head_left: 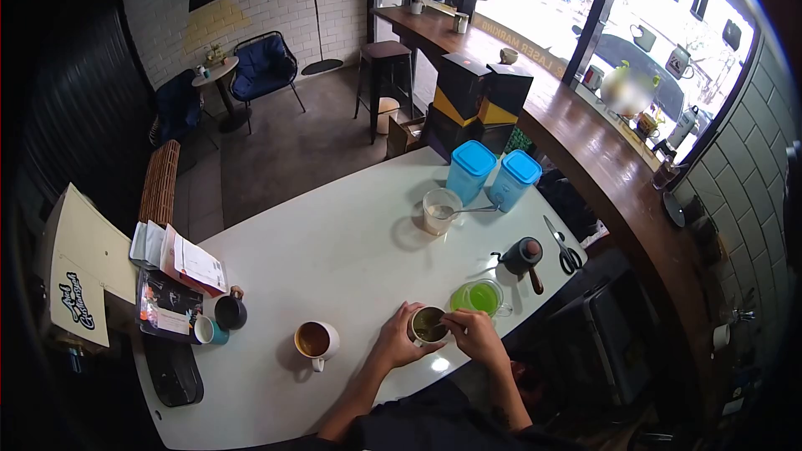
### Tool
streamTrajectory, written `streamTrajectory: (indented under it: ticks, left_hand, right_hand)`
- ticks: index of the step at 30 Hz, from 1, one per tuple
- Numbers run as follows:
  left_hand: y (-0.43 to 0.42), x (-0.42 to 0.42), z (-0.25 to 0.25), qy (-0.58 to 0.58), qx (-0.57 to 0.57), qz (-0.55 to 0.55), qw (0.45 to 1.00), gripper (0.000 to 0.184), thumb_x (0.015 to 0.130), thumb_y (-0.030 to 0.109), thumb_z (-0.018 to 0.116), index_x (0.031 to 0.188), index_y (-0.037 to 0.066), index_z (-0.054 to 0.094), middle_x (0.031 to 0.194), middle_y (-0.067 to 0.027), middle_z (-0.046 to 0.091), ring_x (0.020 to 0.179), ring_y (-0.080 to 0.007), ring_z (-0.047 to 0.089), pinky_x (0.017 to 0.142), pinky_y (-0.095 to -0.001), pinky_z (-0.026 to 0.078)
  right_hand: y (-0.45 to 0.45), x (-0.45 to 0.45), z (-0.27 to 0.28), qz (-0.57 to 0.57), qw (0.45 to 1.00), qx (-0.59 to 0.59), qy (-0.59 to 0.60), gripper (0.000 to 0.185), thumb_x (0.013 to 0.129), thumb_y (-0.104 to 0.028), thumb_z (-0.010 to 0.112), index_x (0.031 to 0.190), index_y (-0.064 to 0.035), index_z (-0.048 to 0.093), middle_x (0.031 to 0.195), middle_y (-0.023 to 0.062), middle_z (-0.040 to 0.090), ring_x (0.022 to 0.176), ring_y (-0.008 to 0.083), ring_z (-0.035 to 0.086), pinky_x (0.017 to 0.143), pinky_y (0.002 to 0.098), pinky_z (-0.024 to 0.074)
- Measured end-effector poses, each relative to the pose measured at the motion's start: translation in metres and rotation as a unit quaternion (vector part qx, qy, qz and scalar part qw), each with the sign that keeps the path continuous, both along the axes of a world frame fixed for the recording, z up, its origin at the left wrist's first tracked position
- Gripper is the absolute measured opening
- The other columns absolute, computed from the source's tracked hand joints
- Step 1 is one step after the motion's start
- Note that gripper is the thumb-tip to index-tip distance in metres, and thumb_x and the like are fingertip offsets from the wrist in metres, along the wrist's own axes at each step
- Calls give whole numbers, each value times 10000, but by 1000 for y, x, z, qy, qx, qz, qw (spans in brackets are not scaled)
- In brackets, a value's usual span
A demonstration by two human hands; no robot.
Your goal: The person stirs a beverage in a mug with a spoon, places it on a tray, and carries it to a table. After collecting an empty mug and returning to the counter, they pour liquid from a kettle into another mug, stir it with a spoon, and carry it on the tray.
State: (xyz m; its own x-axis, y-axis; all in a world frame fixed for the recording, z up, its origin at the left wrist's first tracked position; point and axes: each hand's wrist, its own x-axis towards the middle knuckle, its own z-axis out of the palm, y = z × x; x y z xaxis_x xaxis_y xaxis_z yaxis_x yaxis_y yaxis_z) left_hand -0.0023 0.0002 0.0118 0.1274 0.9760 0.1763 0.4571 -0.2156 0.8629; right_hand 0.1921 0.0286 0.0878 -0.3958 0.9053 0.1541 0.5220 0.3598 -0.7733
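My left hand (398,337) is wrapped round the side of a white cup (415,336) with dark greenish liquid in it. Over the cup's rim, the fingers of my right hand (476,336) pinch a thin spoon (443,322) that dips into the liquid; most of it is hidden. Just beyond my right hand stands a clear glass cup of bright green liquid (480,296). A white mug (328,337) of brown drink sits to the left, apart from my left hand. Further right is a dark pot with a wooden handle (523,257).
Black scissors (569,257) lie at the right edge of the white table (317,250). Two blue-lidded containers (472,163) and a clear cup with a strainer (440,213) stand at the back. Leftward are a dark mug (231,311), a teal cup (215,332) and paper pouches (190,259).
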Motion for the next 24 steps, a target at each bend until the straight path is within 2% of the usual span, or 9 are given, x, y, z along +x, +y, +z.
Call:
streamTrajectory:
  ticks: [7,10,16,18,24]
  left_hand:
    - [-1,1,4,-15,-17,7,1000,880,671,511,912,1314,68,508,1257,-146,643,1196,-377,617,1112,-470,446]
    - [0,0,-4,-9,-20,4,1000,896,667,514,914,1324,65,502,1266,-155,638,1217,-377,605,1107,-469,449]
    - [0,0,-1,-1,-28,4,1000,916,662,519,916,1334,62,496,1274,-168,633,1237,-381,594,1104,-465,453]
    - [-1,0,0,0,-29,5,1000,913,663,520,915,1332,60,498,1273,-169,633,1237,-384,594,1103,-464,454]
    - [-2,1,4,-2,-27,13,1000,905,667,517,915,1325,56,498,1270,-163,634,1237,-389,593,1103,-469,454]
  right_hand:
    - [5,-6,-7,-26,999,31,20,153,874,18,672,1003,7,752,828,159,693,692,297,682,666,364,534]
    - [5,-1,1,-39,998,54,-14,141,871,9,678,994,12,747,822,160,690,691,302,682,660,367,533]
    - [2,7,5,-28,998,22,-52,130,869,-14,691,985,11,746,825,155,691,682,300,676,659,366,533]
    - [2,7,3,11,999,3,-38,135,874,-15,691,993,5,752,828,149,696,681,289,678,662,362,534]
    - [4,-5,-3,2,1000,16,12,138,886,-8,689,1006,4,755,833,149,700,692,277,687,669,358,538]
